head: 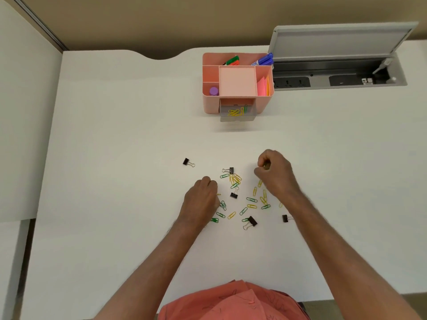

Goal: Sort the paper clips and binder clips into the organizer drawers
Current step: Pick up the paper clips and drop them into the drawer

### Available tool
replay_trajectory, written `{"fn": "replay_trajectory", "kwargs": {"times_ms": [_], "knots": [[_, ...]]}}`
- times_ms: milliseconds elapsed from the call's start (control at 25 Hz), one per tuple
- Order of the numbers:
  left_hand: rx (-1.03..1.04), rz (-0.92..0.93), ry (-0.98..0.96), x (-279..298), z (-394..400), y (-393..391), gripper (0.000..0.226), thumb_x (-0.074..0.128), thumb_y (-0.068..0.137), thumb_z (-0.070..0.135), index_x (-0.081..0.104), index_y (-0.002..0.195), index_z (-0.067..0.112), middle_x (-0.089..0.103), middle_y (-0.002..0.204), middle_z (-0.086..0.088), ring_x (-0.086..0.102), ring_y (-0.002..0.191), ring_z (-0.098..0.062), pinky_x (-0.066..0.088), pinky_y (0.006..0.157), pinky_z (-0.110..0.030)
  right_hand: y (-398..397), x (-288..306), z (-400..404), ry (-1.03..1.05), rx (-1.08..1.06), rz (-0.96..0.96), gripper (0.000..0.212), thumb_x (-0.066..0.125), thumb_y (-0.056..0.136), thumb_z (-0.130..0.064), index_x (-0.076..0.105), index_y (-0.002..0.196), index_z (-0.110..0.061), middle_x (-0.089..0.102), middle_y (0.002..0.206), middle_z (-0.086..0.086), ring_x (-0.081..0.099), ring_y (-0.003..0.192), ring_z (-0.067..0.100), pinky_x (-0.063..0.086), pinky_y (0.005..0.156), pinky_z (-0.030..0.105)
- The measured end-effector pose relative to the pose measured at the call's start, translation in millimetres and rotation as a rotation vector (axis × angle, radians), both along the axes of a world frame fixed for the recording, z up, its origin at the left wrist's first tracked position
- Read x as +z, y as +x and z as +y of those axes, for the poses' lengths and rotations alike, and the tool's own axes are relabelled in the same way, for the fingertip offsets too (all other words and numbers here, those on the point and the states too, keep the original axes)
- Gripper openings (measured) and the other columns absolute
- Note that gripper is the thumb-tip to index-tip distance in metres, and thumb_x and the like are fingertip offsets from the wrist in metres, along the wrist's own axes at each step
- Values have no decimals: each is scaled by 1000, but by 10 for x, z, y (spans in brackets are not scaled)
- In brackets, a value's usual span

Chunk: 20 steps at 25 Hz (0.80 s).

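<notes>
Yellow and green paper clips (251, 200) lie scattered on the white desk between my hands. Several black binder clips lie among them, one apart at the left (186, 161) and one by my right forearm (285, 218). My left hand (202, 196) rests knuckles-up on the desk with its fingers curled under, touching clips at its right edge; what it holds is hidden. My right hand (276, 174) is closed in a fist just above the desk, with a sliver of a clip showing between its fingers. The pink organizer (210, 105) stands further back, its clear drawer (238, 118) pulled out and holding yellow clips and a green one.
Markers, pink sticky notes (262, 85) and a purple cap (214, 91) fill the organizer's top compartments. To its right an open cable hatch (335, 72) with power sockets is set into the desk. A divider panel (25, 112) runs along the left.
</notes>
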<state>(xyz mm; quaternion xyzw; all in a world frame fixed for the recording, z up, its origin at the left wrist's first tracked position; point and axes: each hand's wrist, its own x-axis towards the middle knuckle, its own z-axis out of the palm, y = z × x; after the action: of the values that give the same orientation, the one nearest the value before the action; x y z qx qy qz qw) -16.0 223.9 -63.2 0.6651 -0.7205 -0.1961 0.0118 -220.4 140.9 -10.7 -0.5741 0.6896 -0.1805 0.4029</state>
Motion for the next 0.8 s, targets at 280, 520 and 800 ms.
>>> {"fn": "replay_trajectory", "kwargs": {"times_ms": [280,520,800], "knots": [[50,72,-28,-54,-36,42,22,71,70,-3,57,76,12,55,73,-1,51,61,-21,35,42,-30,424,602,-1118,-292,108,-46,23,60,77,4,62,78,-19,61,81,-6,53,70,4,43,58,11],[77,153,45,-15,-46,78,7,56,89,9,61,91,12,57,92,-1,53,83,-20,41,60,-30,542,280,-1399,-375,410,340,29,54,88,8,74,93,-11,67,106,10,62,97,24,53,79,36],[165,363,107,55,-65,130,6,62,86,17,58,82,20,53,84,10,50,78,-10,42,65,-24,159,157,-666,-368,149,106,21,58,92,-6,70,99,-20,65,103,-2,63,91,13,56,85,34]]}}
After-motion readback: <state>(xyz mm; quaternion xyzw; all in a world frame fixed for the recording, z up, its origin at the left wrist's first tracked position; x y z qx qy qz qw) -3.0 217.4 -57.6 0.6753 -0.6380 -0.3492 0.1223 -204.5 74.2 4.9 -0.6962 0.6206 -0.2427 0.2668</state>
